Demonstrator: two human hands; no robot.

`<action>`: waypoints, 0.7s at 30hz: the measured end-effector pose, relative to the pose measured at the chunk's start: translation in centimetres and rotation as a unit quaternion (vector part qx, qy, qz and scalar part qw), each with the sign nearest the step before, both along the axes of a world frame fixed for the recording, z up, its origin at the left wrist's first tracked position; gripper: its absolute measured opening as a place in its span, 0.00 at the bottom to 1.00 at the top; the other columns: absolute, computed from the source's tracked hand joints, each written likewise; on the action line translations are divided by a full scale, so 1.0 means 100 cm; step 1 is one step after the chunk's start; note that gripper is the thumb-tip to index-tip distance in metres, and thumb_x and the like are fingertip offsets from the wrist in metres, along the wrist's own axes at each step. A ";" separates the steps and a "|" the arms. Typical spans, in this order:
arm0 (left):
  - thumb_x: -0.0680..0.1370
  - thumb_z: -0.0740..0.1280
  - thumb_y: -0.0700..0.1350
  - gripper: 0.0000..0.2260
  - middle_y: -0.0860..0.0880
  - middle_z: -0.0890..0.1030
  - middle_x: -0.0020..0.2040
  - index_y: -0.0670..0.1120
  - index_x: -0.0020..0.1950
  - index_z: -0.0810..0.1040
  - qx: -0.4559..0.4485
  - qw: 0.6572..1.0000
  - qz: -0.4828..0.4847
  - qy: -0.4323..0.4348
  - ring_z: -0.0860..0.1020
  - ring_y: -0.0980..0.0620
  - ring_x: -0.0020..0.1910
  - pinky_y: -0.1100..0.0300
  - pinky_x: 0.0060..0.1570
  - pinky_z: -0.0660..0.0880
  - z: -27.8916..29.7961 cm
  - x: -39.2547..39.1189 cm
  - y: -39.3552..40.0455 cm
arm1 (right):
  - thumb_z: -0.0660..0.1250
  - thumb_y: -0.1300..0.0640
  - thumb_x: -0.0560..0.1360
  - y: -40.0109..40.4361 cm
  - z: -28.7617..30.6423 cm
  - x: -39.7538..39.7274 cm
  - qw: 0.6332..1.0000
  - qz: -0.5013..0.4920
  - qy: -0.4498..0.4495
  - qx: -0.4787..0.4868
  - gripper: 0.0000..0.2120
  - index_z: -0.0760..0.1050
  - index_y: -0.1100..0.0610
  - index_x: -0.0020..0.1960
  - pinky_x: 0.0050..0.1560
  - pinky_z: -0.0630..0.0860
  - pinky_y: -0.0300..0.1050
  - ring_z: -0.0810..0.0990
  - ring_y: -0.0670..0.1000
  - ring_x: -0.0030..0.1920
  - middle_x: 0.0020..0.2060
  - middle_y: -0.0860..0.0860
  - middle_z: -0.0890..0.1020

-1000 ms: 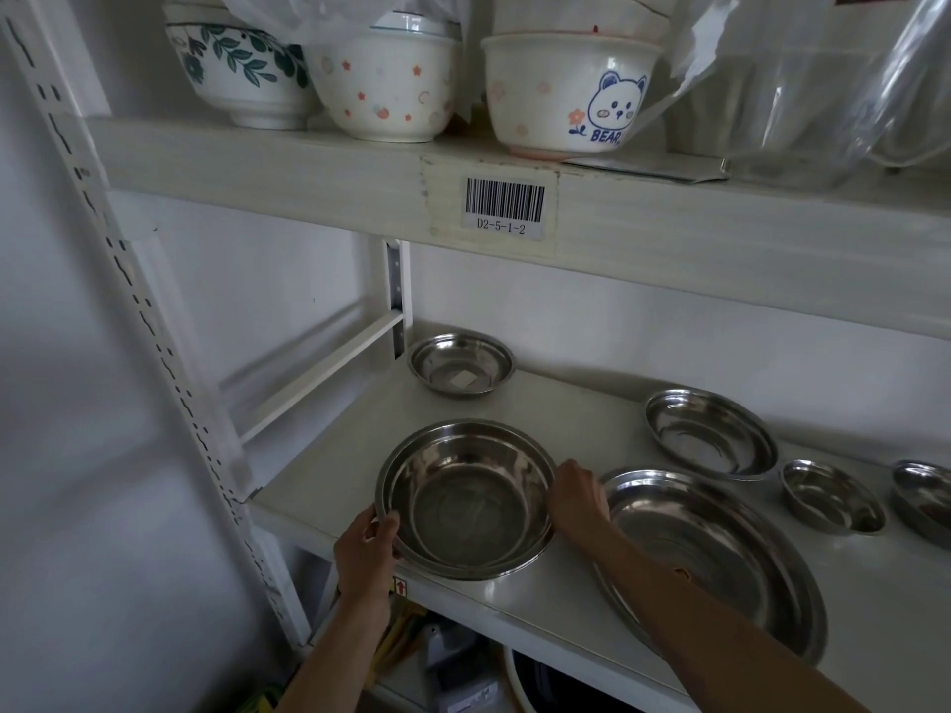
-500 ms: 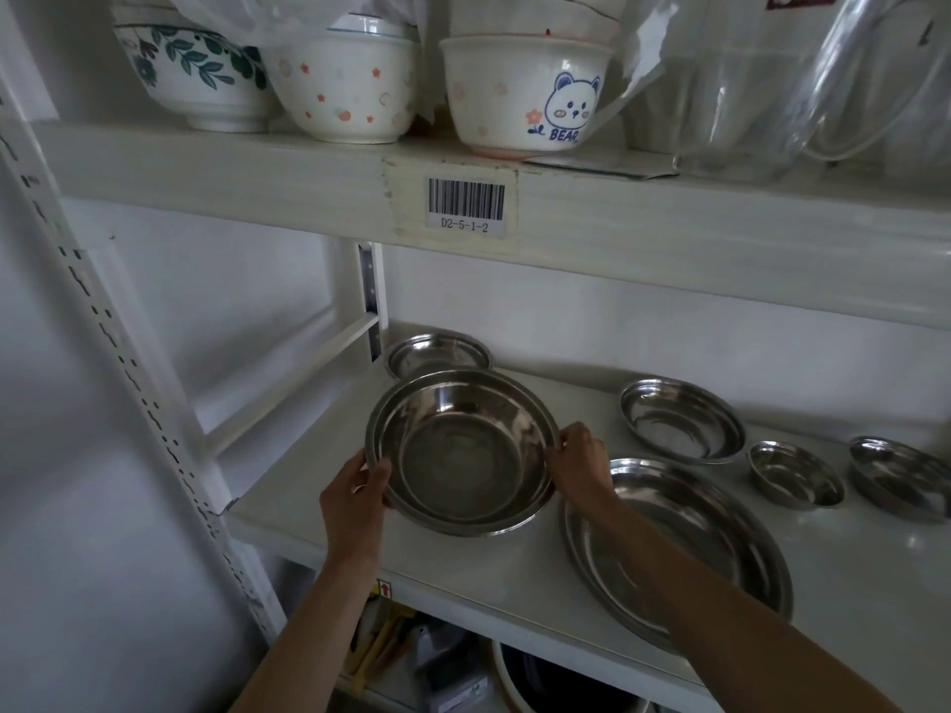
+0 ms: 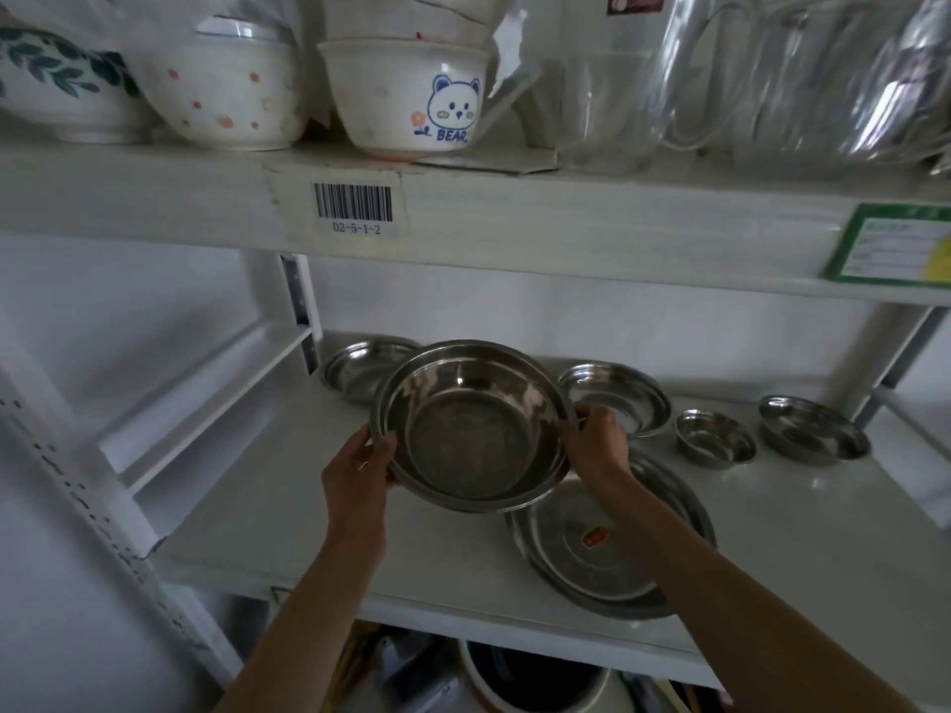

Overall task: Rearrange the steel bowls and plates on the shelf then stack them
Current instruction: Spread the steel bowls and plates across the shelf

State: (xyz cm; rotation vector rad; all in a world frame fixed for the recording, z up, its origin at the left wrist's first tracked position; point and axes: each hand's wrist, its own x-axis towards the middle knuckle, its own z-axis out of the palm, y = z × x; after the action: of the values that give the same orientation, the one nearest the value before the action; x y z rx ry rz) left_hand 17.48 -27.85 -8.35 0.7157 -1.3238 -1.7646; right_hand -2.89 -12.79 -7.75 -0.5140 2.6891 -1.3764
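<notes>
Gripped large steel bowl point(image 3: 471, 427) by opposite rims — left hand point(image 3: 357, 463), right hand point(image 3: 597, 445) — tilted, raised clear of shelf point(image 3: 288, 517) for restacking.

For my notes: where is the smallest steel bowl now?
The smallest steel bowl stands on the lower shelf, right of centre, between two wider steel dishes.

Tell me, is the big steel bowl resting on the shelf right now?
No, the left hand and right hand hold the big steel bowl by its rim, tilted, above the shelf.
</notes>
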 end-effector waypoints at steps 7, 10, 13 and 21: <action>0.78 0.66 0.40 0.13 0.41 0.83 0.52 0.43 0.62 0.79 0.011 0.999 -0.034 0.010 0.81 0.45 0.51 0.60 0.41 0.77 0.010 -0.029 0.028 | 0.66 0.55 0.77 0.046 0.013 -0.014 0.999 -0.028 -0.007 -0.027 0.08 0.81 0.57 0.42 0.44 0.83 0.57 0.85 0.57 0.38 0.35 0.54 0.84; 0.78 0.65 0.40 0.13 0.40 0.83 0.53 0.43 0.62 0.79 0.016 0.999 -0.051 0.009 0.81 0.45 0.50 0.60 0.40 0.78 0.013 -0.042 0.043 | 0.68 0.54 0.76 0.066 0.015 -0.021 0.998 -0.049 -0.016 -0.029 0.08 0.81 0.58 0.43 0.45 0.83 0.56 0.85 0.55 0.38 0.35 0.53 0.84; 0.78 0.65 0.40 0.12 0.42 0.83 0.52 0.44 0.61 0.80 0.028 0.997 -0.066 0.010 0.81 0.44 0.52 0.57 0.44 0.78 0.016 -0.056 0.060 | 0.68 0.55 0.76 0.088 0.016 -0.028 0.996 -0.067 -0.034 -0.043 0.07 0.79 0.59 0.47 0.41 0.83 0.52 0.84 0.53 0.37 0.36 0.54 0.84; 0.78 0.66 0.41 0.10 0.43 0.84 0.51 0.45 0.58 0.82 0.033 0.992 -0.118 -0.025 0.83 0.42 0.51 0.51 0.49 0.81 0.013 -0.093 0.117 | 0.70 0.50 0.72 0.163 0.006 -0.055 0.989 -0.120 -0.061 -0.065 0.08 0.80 0.53 0.47 0.47 0.83 0.59 0.84 0.55 0.42 0.40 0.53 0.84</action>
State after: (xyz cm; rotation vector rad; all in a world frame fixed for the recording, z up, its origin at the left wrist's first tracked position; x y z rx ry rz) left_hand 8.17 -16.15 -7.06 0.6644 -1.4375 -1.9979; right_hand -8.35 3.51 -7.14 -0.1114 2.6427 -1.5943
